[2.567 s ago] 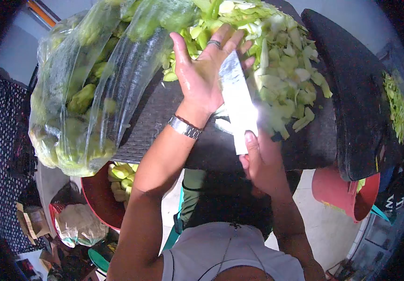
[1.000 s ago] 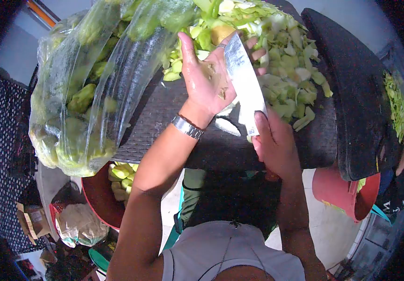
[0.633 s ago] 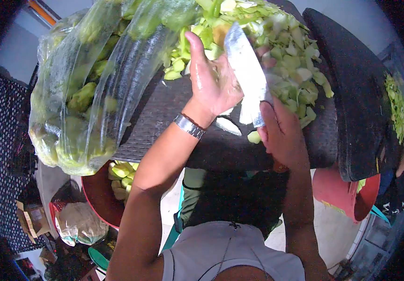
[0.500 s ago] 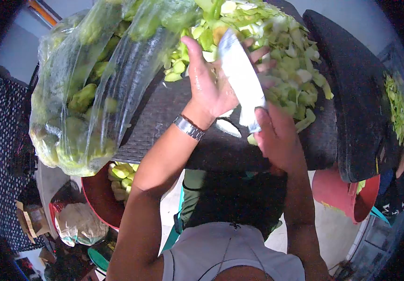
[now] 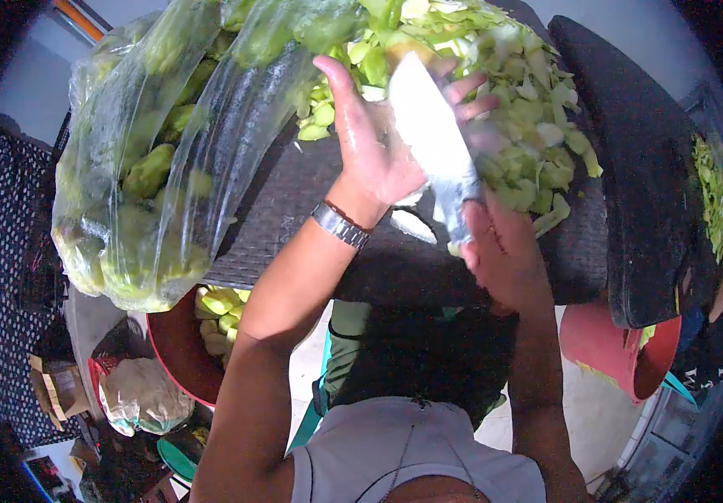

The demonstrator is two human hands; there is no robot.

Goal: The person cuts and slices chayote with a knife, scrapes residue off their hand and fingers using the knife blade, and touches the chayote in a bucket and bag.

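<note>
My right hand [image 5: 505, 247] is closed around the handle end of a broad-bladed kitchen knife [image 5: 428, 126], its blade angled up and to the left, bright with glare. Behind the blade, my left hand [image 5: 374, 155] is palm up with the thumb and fingers spread. It looks wet and wears a metal watch at the wrist. The blade covers part of the palm and fingers; whether it touches them I cannot tell. Beyond both hands lies a heap of pale green peelings [image 5: 537, 126]. A white slice [image 5: 413, 225] rests on the dark woven tabletop [image 5: 294, 214] below my left palm.
A clear plastic bag [image 5: 139, 193] of green produce fills the table's left side. Under the table edge stands a red tub [image 5: 168, 352] with peeled pieces [image 5: 220, 312]. A red bucket [image 5: 600, 344] is at right, beside a black panel [image 5: 629, 168]. More green strips [image 5: 716, 201] lie far right.
The knife and my right hand have shifted slightly, and the blade now shows more glare. My left hand stays spread in almost the same place.
</note>
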